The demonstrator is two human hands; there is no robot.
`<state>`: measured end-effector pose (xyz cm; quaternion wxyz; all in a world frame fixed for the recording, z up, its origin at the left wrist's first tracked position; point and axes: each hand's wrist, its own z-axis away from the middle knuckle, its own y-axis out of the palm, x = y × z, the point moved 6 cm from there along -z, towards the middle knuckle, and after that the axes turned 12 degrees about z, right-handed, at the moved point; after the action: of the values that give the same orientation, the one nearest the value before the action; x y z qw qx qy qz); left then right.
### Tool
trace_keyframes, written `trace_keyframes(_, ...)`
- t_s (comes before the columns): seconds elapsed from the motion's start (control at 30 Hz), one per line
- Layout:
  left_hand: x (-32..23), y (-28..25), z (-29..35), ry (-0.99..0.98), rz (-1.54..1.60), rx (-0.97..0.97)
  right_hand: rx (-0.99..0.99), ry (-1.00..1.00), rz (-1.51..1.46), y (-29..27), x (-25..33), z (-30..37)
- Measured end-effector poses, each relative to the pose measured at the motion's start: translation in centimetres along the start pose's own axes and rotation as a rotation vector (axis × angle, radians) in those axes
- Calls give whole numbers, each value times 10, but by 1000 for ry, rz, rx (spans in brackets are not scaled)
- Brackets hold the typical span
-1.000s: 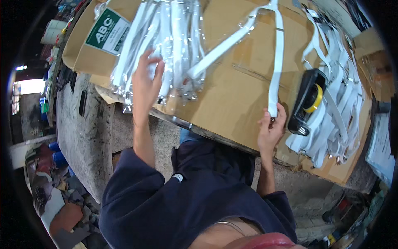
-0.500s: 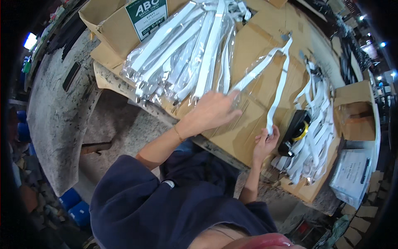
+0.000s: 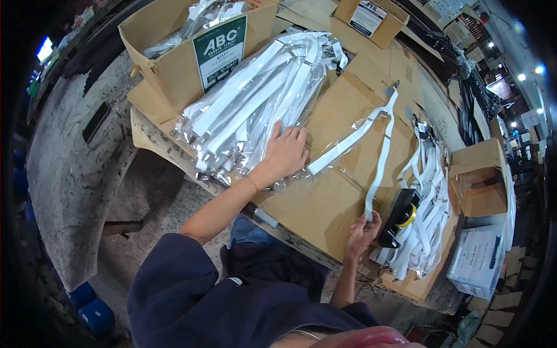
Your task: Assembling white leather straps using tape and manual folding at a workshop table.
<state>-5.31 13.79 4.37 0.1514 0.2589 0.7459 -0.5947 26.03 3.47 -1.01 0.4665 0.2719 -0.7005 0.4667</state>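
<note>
White Y-shaped strap (image 3: pixel 379 167); right grip (image 3: pixel 363 232) pinching 1 tail; left grip (image 3: pixel 286 153) on bagged straps (image 3: pixel 255 101), hold unclear

There's a thin bracelet (image 3: pixel 252 184) just behind the left hand (image 3: pixel 285 152), and farther back, a loose, short-sleeved navy top (image 3: pixel 232 316)!

Workshop: stained bench (image 3: pixel 61 174), cardboard boxes (image 3: pixel 162 81), heaped white straps (image 3: pixel 425 222).

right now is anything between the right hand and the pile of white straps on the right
Yes: a black tape dispenser sits between them, at the left edge of the pile of white straps. The right hand holds a white strap.
</note>
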Motion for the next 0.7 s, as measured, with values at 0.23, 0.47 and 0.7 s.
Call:
trace_keyframes(0.23,67,-15,-4,228,-149,13,11,55,-20,-2,-1,-1)
trace_keyframes(0.47,84,-30,-21,379,-308,78,-94,58,28,-6,-23,-8)
trace_keyframes(0.7,12,-47,12,574,-304,136,-161,6,238,-8,-1,2)
